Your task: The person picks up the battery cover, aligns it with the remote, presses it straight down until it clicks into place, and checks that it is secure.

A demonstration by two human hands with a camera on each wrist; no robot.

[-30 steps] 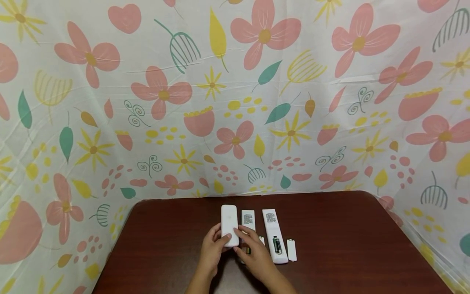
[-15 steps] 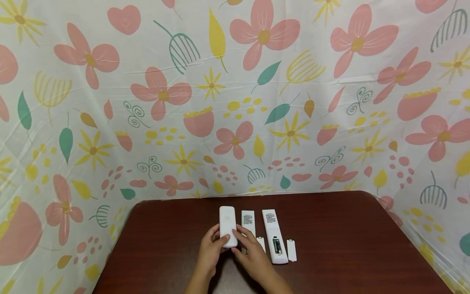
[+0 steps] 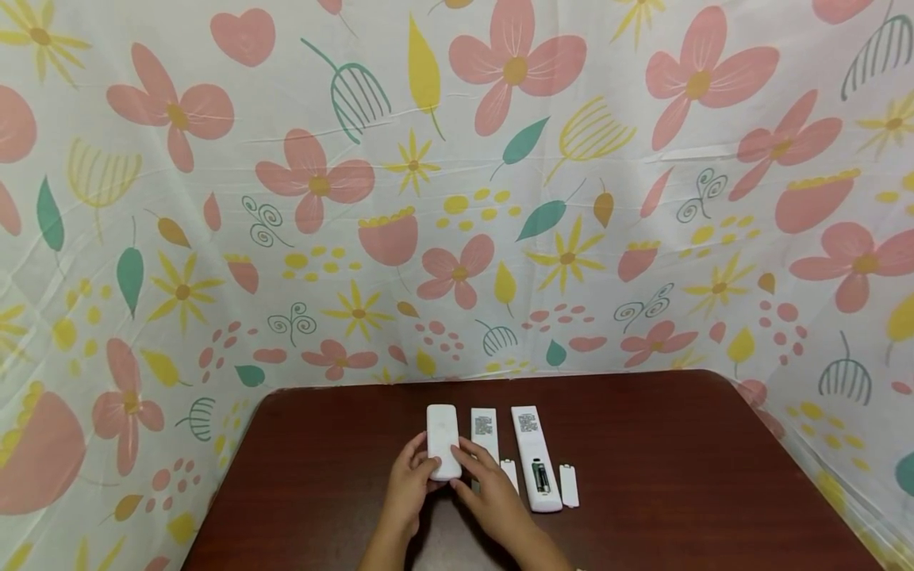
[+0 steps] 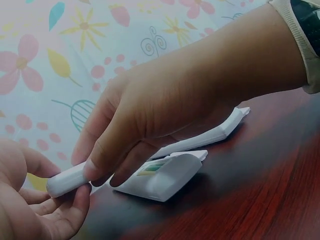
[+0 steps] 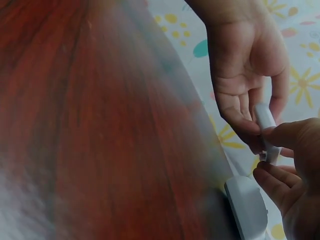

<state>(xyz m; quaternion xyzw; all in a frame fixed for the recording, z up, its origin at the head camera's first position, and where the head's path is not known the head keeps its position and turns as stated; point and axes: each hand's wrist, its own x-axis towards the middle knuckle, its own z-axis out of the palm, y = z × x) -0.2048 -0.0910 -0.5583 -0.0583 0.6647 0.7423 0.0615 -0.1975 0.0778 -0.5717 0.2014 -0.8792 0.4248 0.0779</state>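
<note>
A small white remote control point(image 3: 443, 436) with rounded corners is held above the table, its smooth face up. My left hand point(image 3: 409, 485) grips its left side, thumb on the face. From the right, my right hand point(image 3: 494, 498) holds its lower end between thumb and fingers. In the left wrist view the remote point(image 4: 69, 179) appears edge-on between both hands; the right wrist view also shows the remote point(image 5: 264, 117) narrow-side on. Beside the right hand lies a white remote point(image 3: 484, 428) with a printed label, partly hidden by that hand.
Further right lies another white remote point(image 3: 527, 440), back up, with a battery point(image 3: 540, 477) in its uncovered compartment. One loose battery cover point(image 3: 568, 486) lies to its right, another cover point(image 3: 509, 473) to its left. A floral cloth point(image 3: 457, 198) hangs behind the brown table point(image 3: 678, 476).
The held remote has shifted slightly left and its far end has dipped a little. The right hand has edged left with it. The remotes on the table stay put.
</note>
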